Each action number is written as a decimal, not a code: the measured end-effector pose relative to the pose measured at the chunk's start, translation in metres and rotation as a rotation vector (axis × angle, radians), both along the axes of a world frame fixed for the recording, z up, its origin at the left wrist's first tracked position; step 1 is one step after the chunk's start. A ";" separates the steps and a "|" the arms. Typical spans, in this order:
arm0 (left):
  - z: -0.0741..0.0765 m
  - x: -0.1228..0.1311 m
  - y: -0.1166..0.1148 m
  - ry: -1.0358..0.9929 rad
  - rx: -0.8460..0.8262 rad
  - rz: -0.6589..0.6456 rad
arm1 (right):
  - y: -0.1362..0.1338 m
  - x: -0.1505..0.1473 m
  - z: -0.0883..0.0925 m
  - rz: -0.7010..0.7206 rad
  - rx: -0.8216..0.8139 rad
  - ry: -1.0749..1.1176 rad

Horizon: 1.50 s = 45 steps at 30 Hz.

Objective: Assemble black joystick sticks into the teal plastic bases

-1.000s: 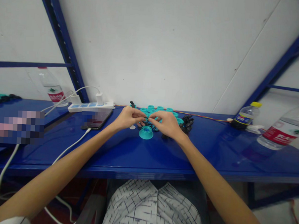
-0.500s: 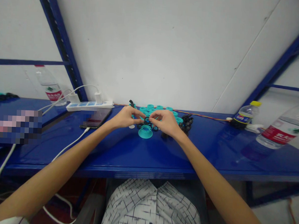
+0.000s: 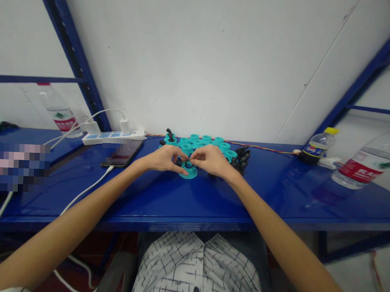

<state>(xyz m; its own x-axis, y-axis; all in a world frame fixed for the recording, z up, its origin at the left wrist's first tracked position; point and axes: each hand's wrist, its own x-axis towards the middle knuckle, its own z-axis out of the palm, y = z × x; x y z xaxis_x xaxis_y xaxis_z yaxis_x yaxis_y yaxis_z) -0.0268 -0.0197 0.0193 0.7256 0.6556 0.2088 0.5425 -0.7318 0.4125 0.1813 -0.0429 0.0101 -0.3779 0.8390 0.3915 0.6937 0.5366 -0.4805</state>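
In front of me a teal flared plastic ring [image 3: 189, 171] stands on the blue table, its narrow opening upward. My left hand [image 3: 168, 158] grips it, thumb at its near left side and fingers behind. My right hand [image 3: 210, 158] is closed in a pinch at the opening, on a small black ring partly hidden by the fingertips. Behind both hands lies a group of similar teal rings [image 3: 194, 139]. A pile of black plastic parts [image 3: 242, 158] lies right of my right hand, and other dark parts are partly covered by the hands.
To the left are a phone [image 3: 122, 155] with a white cable, a power strip [image 3: 114, 136] and a water bottle [image 3: 64, 116]. On the right stand a cola bottle [image 3: 317, 147] and a large water bottle [image 3: 358, 168]. Thin wires run along the wall.
Both hands have come down to the teal flared ring from just above it, bringing the black ring to its opening. My left thumb has moved to the teal ring's side.
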 end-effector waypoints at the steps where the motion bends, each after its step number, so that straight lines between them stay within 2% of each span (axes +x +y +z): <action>1: -0.001 0.000 0.001 0.002 0.006 -0.003 | 0.000 0.000 0.000 0.002 0.000 0.001; 10: -0.006 0.001 0.002 -0.028 -0.034 0.001 | -0.001 -0.001 0.000 0.001 -0.026 -0.002; 18: -0.009 0.003 0.004 -0.058 -0.134 0.004 | -0.004 -0.005 -0.001 -0.067 0.060 -0.183; 24: -0.011 0.005 0.001 -0.250 -0.275 -0.065 | -0.009 -0.008 0.002 -0.107 0.068 -0.216; 34: -0.009 0.005 0.001 -0.159 -0.190 -0.028 | -0.010 -0.012 -0.001 -0.164 0.071 -0.259; 45: -0.004 0.004 -0.001 -0.068 -0.090 -0.027 | -0.008 -0.006 0.000 -0.160 0.071 -0.240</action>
<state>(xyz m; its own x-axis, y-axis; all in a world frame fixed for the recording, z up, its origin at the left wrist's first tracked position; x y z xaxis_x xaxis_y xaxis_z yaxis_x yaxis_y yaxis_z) -0.0226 -0.0204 0.0157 0.7294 0.6544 0.1993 0.4916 -0.7041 0.5125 0.1752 -0.0505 0.0099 -0.3321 0.8688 0.3673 0.8612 0.4381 -0.2578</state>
